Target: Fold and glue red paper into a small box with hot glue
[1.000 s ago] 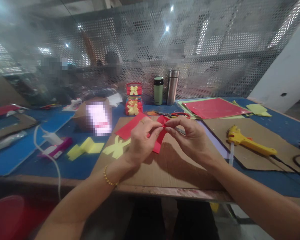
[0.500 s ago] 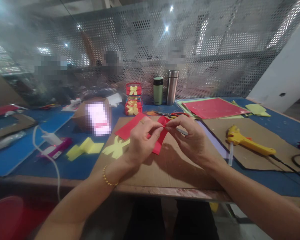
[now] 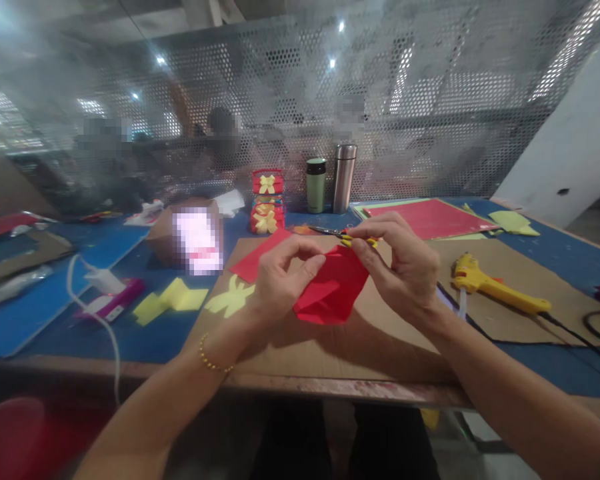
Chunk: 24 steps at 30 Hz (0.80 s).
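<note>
A piece of red paper [image 3: 330,290], creased and folded, is held up between my two hands over a brown cardboard sheet [image 3: 300,357]. My left hand [image 3: 287,277] pinches its left edge between thumb and fingers. At the upper right corner my right hand [image 3: 397,263] grips it the same way. Behind my left hand a flat red strip [image 3: 260,257] lies on the cardboard, with a yellow bow-shaped cutout [image 3: 230,298] just in front of it. Scissors [image 3: 330,232] with yellow on the handles lie behind the red paper, partly hidden by my right hand.
A yellow glue gun [image 3: 500,287] rests on cardboard at the right. Red sheets [image 3: 430,219] lie behind it. A green cup [image 3: 316,187], a steel flask [image 3: 344,180] and red boxes with yellow bows [image 3: 267,200] stand at the back. Left are folded yellow paper [image 3: 173,298] and a power strip [image 3: 111,300].
The red paper, bunched to a narrow pinch before, is now spread wider between my hands. My right hand has moved to the right, away from my left.
</note>
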Tool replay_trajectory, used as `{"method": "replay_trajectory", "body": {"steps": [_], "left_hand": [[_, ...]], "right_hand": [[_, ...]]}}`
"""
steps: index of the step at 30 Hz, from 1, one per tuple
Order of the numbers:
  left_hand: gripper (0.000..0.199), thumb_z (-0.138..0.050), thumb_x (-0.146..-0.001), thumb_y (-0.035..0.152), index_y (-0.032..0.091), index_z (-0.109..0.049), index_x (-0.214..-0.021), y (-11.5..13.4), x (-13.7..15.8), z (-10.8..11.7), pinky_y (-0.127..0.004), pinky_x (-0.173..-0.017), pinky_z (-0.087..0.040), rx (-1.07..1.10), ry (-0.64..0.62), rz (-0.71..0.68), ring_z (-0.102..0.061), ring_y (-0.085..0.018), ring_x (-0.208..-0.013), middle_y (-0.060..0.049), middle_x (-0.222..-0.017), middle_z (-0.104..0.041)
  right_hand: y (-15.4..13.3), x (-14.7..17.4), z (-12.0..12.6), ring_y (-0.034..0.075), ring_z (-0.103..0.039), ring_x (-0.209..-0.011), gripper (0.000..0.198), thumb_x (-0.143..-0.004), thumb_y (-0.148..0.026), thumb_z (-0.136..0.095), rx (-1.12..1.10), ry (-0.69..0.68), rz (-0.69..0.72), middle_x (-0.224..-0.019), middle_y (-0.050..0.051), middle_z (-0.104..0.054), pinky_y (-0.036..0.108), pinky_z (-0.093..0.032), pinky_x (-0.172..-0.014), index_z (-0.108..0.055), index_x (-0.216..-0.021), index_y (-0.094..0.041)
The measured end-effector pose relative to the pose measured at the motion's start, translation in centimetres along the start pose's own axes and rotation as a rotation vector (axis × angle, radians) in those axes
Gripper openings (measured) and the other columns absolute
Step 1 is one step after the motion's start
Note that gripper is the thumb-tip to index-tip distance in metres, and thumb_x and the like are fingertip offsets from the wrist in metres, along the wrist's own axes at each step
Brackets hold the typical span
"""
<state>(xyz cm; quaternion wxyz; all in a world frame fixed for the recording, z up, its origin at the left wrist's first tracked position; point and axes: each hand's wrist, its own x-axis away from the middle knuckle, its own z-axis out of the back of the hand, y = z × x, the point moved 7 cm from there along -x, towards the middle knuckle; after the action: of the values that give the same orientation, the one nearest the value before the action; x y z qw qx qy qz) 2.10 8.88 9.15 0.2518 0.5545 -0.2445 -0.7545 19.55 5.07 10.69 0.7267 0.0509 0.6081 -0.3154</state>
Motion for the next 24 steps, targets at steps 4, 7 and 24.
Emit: {"method": "replay_trajectory", "body": {"steps": [4,7,24], "left_hand": [[0.006,-0.067,-0.091,0.023,0.019,-0.069,-0.087,-0.3,0.1,-1.0,-0.025,-0.074,-0.055,0.028,-0.160,0.059,-0.067,-0.013,-0.079,-0.003,-0.086,-0.074],[0.005,-0.067,-0.090,0.021,0.018,-0.070,-0.087,-0.3,0.0,-1.4,-0.025,-0.076,-0.054,0.010,-0.224,0.076,-0.067,-0.013,-0.081,-0.003,-0.088,-0.075],[0.011,-0.072,-0.087,0.027,0.017,-0.071,-0.084,-0.7,0.4,-1.6,-0.024,-0.072,-0.051,0.104,-0.236,0.287,-0.064,-0.013,-0.079,-0.003,-0.086,-0.073]], "right_hand": [[2.1,-0.4,-0.9,0.020,-0.068,-0.084,0.020,-0.095,-0.037,-0.065,-0.134,-0.293,-0.274,-0.087,0.004,-0.075,0.034,-0.051,-0.076,-0.077,-0.089,-0.022],[3.0,0.1,-1.9,0.017,-0.064,-0.070,0.032,-0.091,-0.048,-0.067,-0.226,-0.547,-0.438,-0.073,0.003,-0.072,0.031,-0.047,-0.067,-0.078,-0.081,-0.020],[1.0,-0.6,-1.4,0.015,-0.063,-0.070,0.019,-0.091,-0.028,-0.067,-0.116,-0.474,-0.172,-0.074,0.002,-0.072,0.029,-0.044,-0.070,-0.072,-0.075,-0.020]]}}
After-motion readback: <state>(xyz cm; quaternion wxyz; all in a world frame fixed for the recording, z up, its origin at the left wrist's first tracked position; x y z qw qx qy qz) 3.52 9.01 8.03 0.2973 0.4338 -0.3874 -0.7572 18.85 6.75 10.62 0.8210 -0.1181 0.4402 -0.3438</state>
